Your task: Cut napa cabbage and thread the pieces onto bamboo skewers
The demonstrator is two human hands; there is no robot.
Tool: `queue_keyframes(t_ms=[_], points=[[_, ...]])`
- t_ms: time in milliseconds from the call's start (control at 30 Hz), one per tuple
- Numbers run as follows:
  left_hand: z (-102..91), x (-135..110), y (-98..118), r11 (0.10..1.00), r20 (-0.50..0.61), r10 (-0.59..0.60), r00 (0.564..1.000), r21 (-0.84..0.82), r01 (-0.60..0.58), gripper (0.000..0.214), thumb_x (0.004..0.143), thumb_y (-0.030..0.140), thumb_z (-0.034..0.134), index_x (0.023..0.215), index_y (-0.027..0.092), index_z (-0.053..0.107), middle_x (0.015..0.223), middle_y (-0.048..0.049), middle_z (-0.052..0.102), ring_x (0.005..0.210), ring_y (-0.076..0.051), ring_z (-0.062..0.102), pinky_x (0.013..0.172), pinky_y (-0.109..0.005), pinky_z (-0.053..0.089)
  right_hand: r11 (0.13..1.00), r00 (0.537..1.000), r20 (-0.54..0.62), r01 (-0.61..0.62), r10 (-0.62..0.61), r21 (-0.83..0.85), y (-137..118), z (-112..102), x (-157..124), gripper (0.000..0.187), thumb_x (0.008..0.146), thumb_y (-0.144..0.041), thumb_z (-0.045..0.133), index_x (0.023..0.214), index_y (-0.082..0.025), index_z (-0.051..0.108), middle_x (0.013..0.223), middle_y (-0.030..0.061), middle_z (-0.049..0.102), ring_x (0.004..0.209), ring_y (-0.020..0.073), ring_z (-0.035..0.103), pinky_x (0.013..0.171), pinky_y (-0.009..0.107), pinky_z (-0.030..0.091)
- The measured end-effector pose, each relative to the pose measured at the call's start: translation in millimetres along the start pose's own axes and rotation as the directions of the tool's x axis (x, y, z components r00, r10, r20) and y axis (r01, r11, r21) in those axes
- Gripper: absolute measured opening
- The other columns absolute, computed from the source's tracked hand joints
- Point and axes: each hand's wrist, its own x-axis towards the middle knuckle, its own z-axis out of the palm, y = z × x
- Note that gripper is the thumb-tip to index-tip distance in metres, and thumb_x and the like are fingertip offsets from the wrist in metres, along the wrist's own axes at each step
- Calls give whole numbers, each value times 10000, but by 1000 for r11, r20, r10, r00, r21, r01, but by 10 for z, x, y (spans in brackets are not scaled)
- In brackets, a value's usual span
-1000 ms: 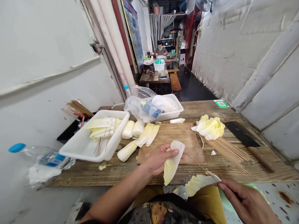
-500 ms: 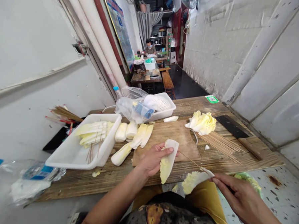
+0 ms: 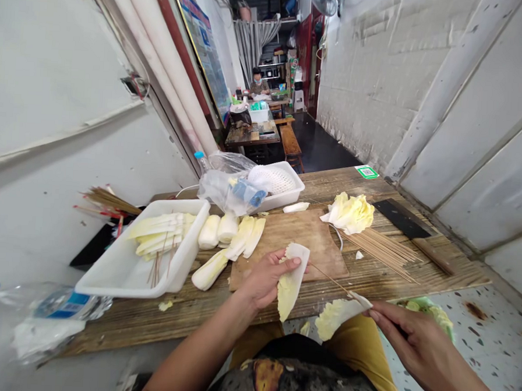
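Note:
My left hand (image 3: 263,277) is closed on a napa cabbage leaf (image 3: 292,282), thumb on its white base, the yellow frilly end hanging down. My right hand (image 3: 396,331) pinches the white end of a second cabbage leaf (image 3: 340,317), which droops over my lap. Between the two leaves runs a thin bamboo skewer (image 3: 328,276); whether its tip pierces the left leaf is hidden. Below my left hand is a wooden cutting board (image 3: 300,229). Beyond it lies a pile of yellow cabbage leaves (image 3: 351,213) on loose bamboo skewers (image 3: 384,254).
A white tub (image 3: 120,278) holding skewered cabbage stands at left, beside cut cabbage pieces (image 3: 210,231). A cleaver (image 3: 402,219) lies at right. A plastic bag (image 3: 230,188) rests in a second white tray (image 3: 287,191). Far back, a person (image 3: 258,85) sits at another table.
The whole view has shifted slightly, with the table things sitting a little further left. Both hands keep the same hold on leaves and skewer.

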Motion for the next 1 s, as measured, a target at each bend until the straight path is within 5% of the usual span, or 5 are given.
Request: queue_keyframes(t_ms=[433,800,1000], points=[[-4,-16,-25,1000,20,3,1000,8,-4,318,601,250,814,851,106,680,776,-56,699,671,-112,641,662,-199,503,1000,1000,-8,-4,4,-25,43,23,-9,263,933,-336,378,961,-257,627,807,-3,710,715,151,677,614,242,505],[21,-47,-25,989,-9,112,994,100,-110,294,592,261,818,819,121,695,749,-30,686,666,-95,608,652,-185,460,1000,1000,14,7,-7,-11,-18,-10,-15,264,932,-332,368,834,-247,598,728,-4,679,654,149,658,573,234,486],[10,-44,-16,996,0,70,998,60,-70,314,576,277,827,816,129,689,761,-30,684,674,-104,617,656,-193,464,1000,1000,-18,25,-25,-18,-28,-14,-6,252,911,-310,396,841,-249,629,731,7,700,652,160,669,571,226,505]])
